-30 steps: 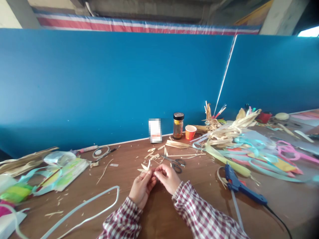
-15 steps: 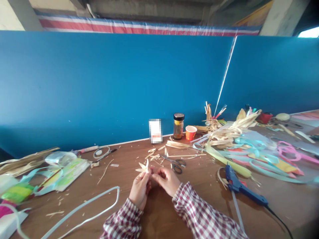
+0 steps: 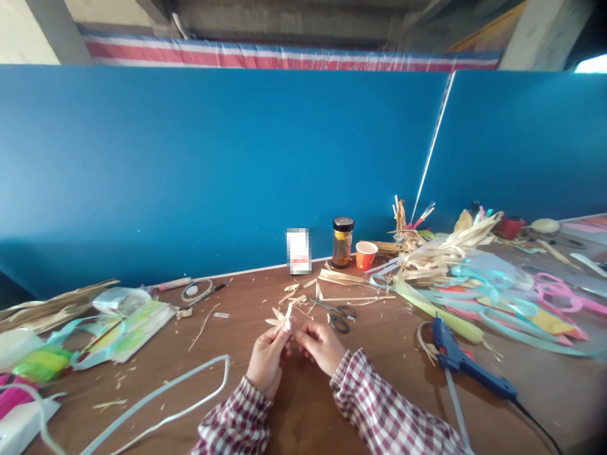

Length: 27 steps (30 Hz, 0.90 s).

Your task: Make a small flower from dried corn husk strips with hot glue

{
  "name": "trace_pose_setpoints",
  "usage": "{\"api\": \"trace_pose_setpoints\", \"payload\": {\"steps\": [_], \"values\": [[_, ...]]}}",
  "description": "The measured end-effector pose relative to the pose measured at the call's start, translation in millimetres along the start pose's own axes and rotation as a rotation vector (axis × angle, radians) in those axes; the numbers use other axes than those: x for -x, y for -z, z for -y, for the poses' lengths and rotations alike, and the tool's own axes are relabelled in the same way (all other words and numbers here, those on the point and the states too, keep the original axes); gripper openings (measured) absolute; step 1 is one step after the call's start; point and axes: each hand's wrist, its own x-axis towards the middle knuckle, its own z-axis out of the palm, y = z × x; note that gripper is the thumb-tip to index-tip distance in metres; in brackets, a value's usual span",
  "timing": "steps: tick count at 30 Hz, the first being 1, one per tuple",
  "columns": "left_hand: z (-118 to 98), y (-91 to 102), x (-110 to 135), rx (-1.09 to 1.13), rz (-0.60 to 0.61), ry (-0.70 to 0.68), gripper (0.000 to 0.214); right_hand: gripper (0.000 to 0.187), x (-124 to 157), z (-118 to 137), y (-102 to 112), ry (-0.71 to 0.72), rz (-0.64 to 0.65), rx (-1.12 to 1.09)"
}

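My left hand (image 3: 266, 358) is closed around a small bundle of pale dried husk strips (image 3: 282, 317), whose tips fan out above my fingers. My right hand (image 3: 319, 345) is close beside it with fingers pinched at the base of the same husk piece. Both hands hover just above the brown table (image 3: 379, 354), near its front middle. My sleeves are red and white checked. Black-handled scissors (image 3: 337, 313) lie just beyond my right hand, among husk scraps (image 3: 294, 296).
A blue glue gun (image 3: 462, 364) with its cord lies to the right. A jar (image 3: 342, 242), an orange cup (image 3: 366, 254) and a white box (image 3: 298, 251) stand by the blue partition. Husks and coloured ribbons (image 3: 493, 291) pile at right; a white hoop (image 3: 161, 395) and packets (image 3: 118, 325) lie at left.
The hands have shifted slightly and turned the husk bundle, its tips now pointing more upright. The camera view has tilted a little; nothing else on the table has moved.
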Motion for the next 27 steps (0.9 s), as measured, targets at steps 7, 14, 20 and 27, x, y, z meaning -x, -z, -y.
{"api": "trace_pose_setpoints", "payload": {"steps": [7,14,20,27], "values": [[2.1,-0.7,0.6,-0.001,-0.058,-0.081,0.029,0.027,2.9,7.1,-2.5,0.04,0.036,0.015],[0.7,-0.5,-0.7,0.02,-0.111,-0.025,0.037,0.015,2.0,3.8,-7.7,0.01,-0.012,-0.009],[1.1,3.1,-3.7,0.162,0.09,0.105,0.034,0.019,-0.9,2.1,-3.6,-0.096,0.013,-0.07],[0.0,4.4,-2.9,0.117,0.048,0.098,0.035,0.018,1.2,1.8,-6.4,-0.04,0.005,-0.043]]}}
